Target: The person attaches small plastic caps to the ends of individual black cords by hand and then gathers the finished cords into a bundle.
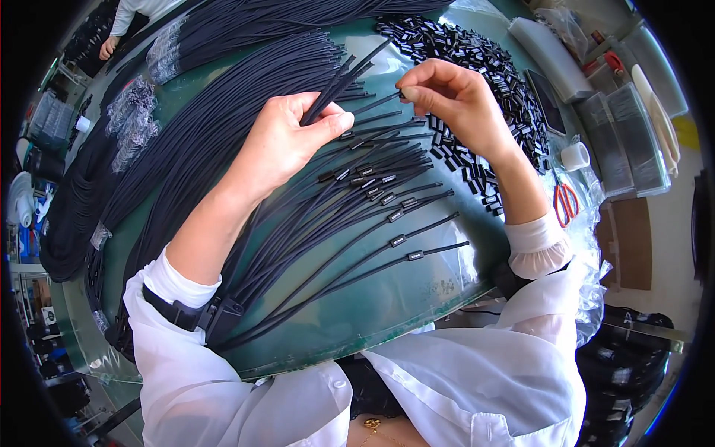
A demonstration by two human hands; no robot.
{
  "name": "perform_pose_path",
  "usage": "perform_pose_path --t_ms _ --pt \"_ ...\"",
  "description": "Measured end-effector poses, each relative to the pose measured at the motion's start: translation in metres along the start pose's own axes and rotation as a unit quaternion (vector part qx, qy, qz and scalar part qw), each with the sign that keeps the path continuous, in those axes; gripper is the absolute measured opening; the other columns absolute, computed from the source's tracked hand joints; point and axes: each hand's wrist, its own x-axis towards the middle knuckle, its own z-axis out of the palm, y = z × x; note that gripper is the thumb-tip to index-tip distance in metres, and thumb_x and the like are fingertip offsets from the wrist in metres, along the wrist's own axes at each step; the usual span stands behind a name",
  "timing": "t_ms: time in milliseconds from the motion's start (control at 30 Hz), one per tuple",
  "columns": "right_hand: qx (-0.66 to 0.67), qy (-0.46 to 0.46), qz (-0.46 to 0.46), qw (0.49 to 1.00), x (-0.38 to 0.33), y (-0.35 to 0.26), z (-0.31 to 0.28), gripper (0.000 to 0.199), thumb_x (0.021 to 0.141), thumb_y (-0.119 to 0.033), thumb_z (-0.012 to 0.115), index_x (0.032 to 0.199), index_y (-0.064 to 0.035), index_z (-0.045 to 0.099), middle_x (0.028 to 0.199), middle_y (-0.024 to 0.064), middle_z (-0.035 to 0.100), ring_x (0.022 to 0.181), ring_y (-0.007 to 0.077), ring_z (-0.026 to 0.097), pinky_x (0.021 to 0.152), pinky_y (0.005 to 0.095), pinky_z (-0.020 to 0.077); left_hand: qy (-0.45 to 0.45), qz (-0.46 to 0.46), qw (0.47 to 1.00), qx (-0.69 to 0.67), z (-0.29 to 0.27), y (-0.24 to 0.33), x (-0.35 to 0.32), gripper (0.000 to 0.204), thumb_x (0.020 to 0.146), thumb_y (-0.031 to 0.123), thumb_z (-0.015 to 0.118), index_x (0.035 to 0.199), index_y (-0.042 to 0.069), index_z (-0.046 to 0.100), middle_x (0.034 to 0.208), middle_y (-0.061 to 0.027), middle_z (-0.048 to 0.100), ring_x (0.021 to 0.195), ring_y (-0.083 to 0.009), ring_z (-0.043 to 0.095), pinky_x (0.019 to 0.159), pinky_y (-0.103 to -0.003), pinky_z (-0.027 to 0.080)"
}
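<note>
My left hand (287, 138) is closed round several black cords (344, 80), whose ends stick up past the thumb. One thin black cord (376, 103) stretches from there to my right hand (465, 104). Thumb and forefinger of the right hand pinch its tip; a small dark bit shows there, too small to make out. Below both hands lie loose cords (320, 257), fanned out, many with a small black rectangular slider (415, 255) near the end. Behind the right hand spreads a heap of such small black pieces (447, 45).
A thick bundle of black cords (223, 97) covers the left of the green table (350, 335). To the right are red-handled scissors (566, 204), a white roll (575, 156) and clear plastic boxes (637, 138). Another person's hand (109, 48) shows at the far left.
</note>
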Motion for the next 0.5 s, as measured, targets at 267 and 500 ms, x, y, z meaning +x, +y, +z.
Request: perform_pose_path --t_ms 267,500 --pt "0.123 -0.046 0.085 0.988 -0.009 -0.025 0.037 0.010 0.088 -0.016 0.062 0.089 -0.0061 0.060 0.067 -0.0037 0.054 0.060 0.0019 0.050 0.054 0.0159 0.0408 -0.127 -0.107 0.978 -0.129 0.003 0.008 -0.002 0.022 0.090 0.023 0.057 0.088 0.002 0.062 0.065 0.0050 0.051 0.058 -0.0029 0.043 0.049 -0.019 0.036" --pt "-0.004 -0.052 0.131 0.990 -0.003 0.001 -0.002 0.013 0.089 -0.019 0.059 0.088 -0.0063 0.061 0.065 -0.0036 0.052 0.060 0.0028 0.051 0.054 0.0166 0.0410 -0.073 -0.021 0.997 0.020 -0.012 -0.017 -0.001 0.031 0.094 0.030 0.049 0.101 0.002 0.060 0.062 0.0051 0.045 0.050 -0.0009 0.036 0.043 -0.017 0.028"
